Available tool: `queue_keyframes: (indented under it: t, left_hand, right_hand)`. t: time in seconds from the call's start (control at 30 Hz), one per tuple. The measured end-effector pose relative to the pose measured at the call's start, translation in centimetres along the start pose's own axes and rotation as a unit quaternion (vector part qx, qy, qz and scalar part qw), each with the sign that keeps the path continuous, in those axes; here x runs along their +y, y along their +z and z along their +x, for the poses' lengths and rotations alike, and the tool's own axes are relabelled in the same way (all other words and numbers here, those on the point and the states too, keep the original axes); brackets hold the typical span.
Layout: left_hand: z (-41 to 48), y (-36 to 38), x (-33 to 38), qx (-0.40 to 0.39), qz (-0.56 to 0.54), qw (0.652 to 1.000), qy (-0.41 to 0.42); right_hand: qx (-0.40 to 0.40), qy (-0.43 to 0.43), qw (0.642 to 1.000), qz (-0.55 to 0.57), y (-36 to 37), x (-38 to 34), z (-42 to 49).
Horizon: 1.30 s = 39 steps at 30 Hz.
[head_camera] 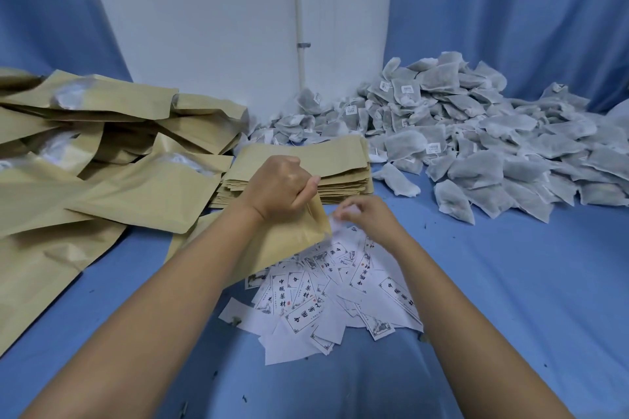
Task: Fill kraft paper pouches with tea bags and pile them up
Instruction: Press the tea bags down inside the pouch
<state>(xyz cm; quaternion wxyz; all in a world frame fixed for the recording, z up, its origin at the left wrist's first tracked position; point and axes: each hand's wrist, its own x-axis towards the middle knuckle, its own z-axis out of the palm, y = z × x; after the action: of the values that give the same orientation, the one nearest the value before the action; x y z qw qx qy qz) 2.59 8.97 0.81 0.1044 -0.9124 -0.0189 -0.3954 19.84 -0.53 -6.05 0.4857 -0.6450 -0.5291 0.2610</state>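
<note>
As left hand [279, 184] pinches creased pouch [292, 243], papery labels [326, 303]

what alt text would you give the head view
A person's left hand grips a kraft pouch while the right hand pinches a white piece at its mouth. Filled pouches lie left, tea bags heap right, printed labels lie nearest.

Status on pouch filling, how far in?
Done: a pile of puffy, seemingly filled pouches at left. In hand: the left hand grips one pouch by its mouth; the right hand pinches something white beside it, too blurred to name. Left: a thick stack of flat pouches and a large tea bag heap.
</note>
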Motion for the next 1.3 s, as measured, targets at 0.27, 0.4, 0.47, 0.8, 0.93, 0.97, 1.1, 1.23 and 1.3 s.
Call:
queue_keyframes:
  t: [0.27,0.4,0.47,0.8,0.93,0.97,1.1,1.23,1.3]
  left_hand:
    - [0.5,0.2,0.3,0.028,-0.004,1.0,-0.001]
    - [1.3,0.3,0.7,0.044,-0.007,0.999,0.002]
    - [1.1,0.1,0.6,0.038,-0.012,0.999,0.014]
    - [1.0,-0.2,1.4,0.029,-0.053,0.998,0.03]
    - [1.0,-1.5,0.3,0.046,-0.052,0.998,0.002]
    - [1.2,-1.6,0.3,0.051,-0.052,0.997,-0.005]
    - [2.2,-0.7,1.3,0.044,-0.072,0.996,0.009]
    - [2.1,1.1,3.3,-0.017,-0.101,0.993,0.06]
    - [1.7,1.7,3.9,-0.05,-0.119,0.989,0.07]
  right_hand:
    - [0.215,-0.251,0.943,0.029,2.1,-4.7,-1.0]
    - [0.116,-0.188,0.963,-0.156,4.4,-6.4,-0.1]
    - [-0.003,-0.08,0.978,-0.191,4.7,-7.5,0.9]
    - [-0.201,-0.019,0.979,-0.037,3.5,-7.4,0.0]
    - [0.075,-0.035,0.983,0.162,1.9,-5.5,0.4]
    - [0.107,-0.01,0.987,0.122,1.6,-5.0,0.6]
    - [-0.136,0.13,0.945,0.266,1.8,-4.1,0.8]
    - [-0.17,0.232,0.868,0.404,1.2,-5.4,1.5]
    - [-0.157,0.261,0.86,0.409,0.7,-6.0,1.8]
